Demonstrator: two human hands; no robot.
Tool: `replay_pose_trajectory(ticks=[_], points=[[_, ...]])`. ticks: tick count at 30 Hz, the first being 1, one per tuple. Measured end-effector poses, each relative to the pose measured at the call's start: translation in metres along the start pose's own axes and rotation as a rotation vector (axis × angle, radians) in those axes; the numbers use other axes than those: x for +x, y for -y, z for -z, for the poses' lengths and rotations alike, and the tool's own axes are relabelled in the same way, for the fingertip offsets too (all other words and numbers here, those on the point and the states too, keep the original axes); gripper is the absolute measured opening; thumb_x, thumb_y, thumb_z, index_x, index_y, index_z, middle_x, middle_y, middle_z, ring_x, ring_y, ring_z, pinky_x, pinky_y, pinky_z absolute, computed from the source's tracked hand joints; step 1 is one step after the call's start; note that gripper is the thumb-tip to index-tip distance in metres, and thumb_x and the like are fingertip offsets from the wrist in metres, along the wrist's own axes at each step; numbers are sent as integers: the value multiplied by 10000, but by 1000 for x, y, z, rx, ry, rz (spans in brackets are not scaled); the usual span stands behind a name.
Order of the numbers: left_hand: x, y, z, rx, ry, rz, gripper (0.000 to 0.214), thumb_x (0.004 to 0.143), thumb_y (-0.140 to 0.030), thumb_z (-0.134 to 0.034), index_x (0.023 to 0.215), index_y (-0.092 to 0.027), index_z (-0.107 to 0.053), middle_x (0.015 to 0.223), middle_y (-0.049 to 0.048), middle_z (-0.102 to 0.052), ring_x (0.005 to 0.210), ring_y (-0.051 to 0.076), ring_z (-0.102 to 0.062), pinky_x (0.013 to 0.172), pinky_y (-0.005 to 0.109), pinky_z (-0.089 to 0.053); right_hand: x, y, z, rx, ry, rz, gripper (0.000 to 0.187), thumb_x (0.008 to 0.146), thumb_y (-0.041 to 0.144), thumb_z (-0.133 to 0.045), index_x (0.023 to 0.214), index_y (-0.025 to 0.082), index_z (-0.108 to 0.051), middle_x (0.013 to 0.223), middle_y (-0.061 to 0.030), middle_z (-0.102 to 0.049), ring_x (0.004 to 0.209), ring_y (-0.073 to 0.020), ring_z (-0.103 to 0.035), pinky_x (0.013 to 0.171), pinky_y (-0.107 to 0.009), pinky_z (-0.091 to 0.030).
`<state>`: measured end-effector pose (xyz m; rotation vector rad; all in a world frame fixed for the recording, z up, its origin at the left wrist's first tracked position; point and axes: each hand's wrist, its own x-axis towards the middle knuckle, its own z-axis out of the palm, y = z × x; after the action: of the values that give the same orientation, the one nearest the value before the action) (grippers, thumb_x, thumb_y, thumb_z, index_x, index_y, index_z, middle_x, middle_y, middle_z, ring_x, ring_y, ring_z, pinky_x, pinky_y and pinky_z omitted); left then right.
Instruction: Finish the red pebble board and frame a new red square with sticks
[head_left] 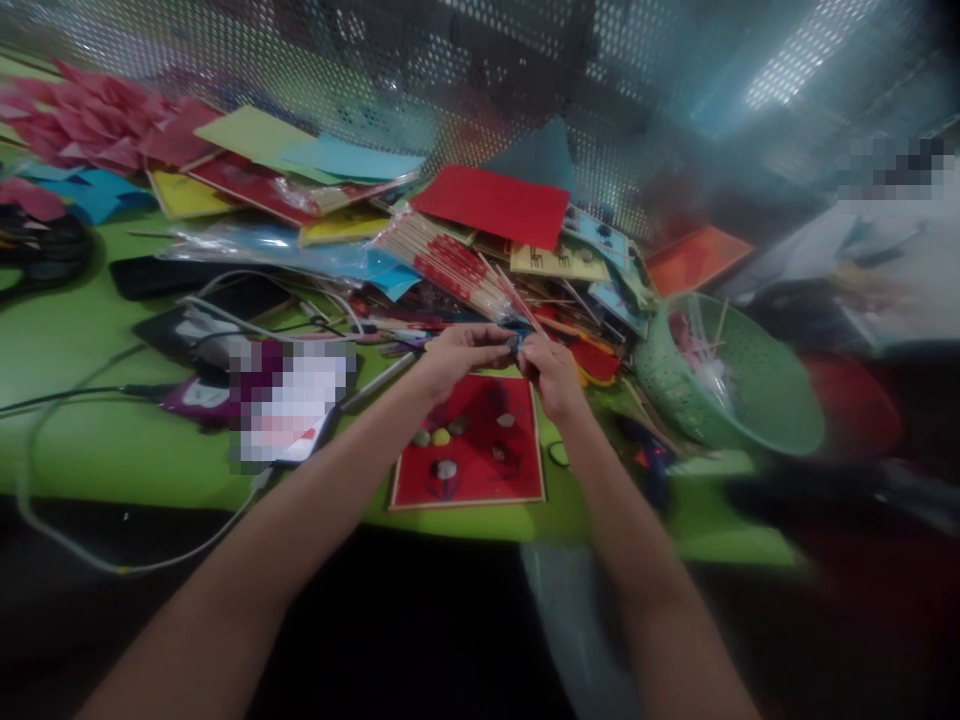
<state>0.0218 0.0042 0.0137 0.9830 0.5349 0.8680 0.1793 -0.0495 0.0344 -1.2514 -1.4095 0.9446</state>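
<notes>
My left hand (466,355) and my right hand (553,370) meet above the far edge of a red board (480,490) with a pale border. Their closed fingertips pinch a small dark thing with a bit of blue (516,343), too small and blurred to name. On the board lie several small stones, among them a yellow one (440,437), a whitish one (446,468) and a pale one (505,420). Dark drawn lines show around some of the stones. My left forearm passes over the board's left side.
Behind my hands lies a pile of coloured paper (491,200) and bundled sticks (442,260). A green basket (780,400) stands right, near a dark blue tool (656,455). On the left are a lit phone (300,410), cables (67,545) and pink crumpled paper (90,120).
</notes>
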Motion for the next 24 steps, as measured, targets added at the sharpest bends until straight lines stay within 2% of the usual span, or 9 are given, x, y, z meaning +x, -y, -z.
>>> replay_pose_trajectory(ticks=[5, 10, 14, 19, 24], points=[[1, 0, 0, 52, -40, -55, 467, 548, -326, -928, 949, -143, -775, 886, 63, -772, 757, 150, -698, 805, 317, -562, -2, -1, 2, -91, -31, -33, 305, 869, 412, -462, 630, 224, -488, 590, 19, -436, 548, -130, -393, 533, -275, -313], [3, 4, 0, 298, -93, -222, 408, 631, -288, -845, 1000, -141, -753, 914, 54, -765, 840, 174, -696, 840, 320, -552, -4, 1, 8, -469, -95, 145, 319, 934, 490, -500, 751, 229, -505, 690, 12, -483, 693, -161, -467, 629, -281, -349], [5, 10, 4, 461, -95, -298, 347, 680, -275, -778, 1002, -149, -754, 902, 53, -761, 845, 183, -693, 829, 315, -551, -2, 3, 9, -653, -63, 204, 266, 955, 413, -429, 766, 232, -473, 733, -10, -523, 749, -181, -498, 684, -298, -352], [8, 16, 6, 455, -92, -302, 339, 651, -251, -766, 973, -148, -740, 901, 44, -755, 843, 181, -689, 851, 327, -546, -1, 0, 7, -679, -79, 184, 235, 937, 348, -413, 732, 237, -446, 685, 1, -492, 711, -178, -480, 662, -297, -324], [8, 18, 0, 307, -79, -238, 370, 599, -268, -822, 931, -143, -717, 890, 42, -751, 822, 166, -682, 874, 339, -542, -1, -7, 5, -498, -146, 164, 214, 897, 307, -439, 697, 234, -459, 661, 18, -463, 668, -162, -461, 638, -285, -329]])
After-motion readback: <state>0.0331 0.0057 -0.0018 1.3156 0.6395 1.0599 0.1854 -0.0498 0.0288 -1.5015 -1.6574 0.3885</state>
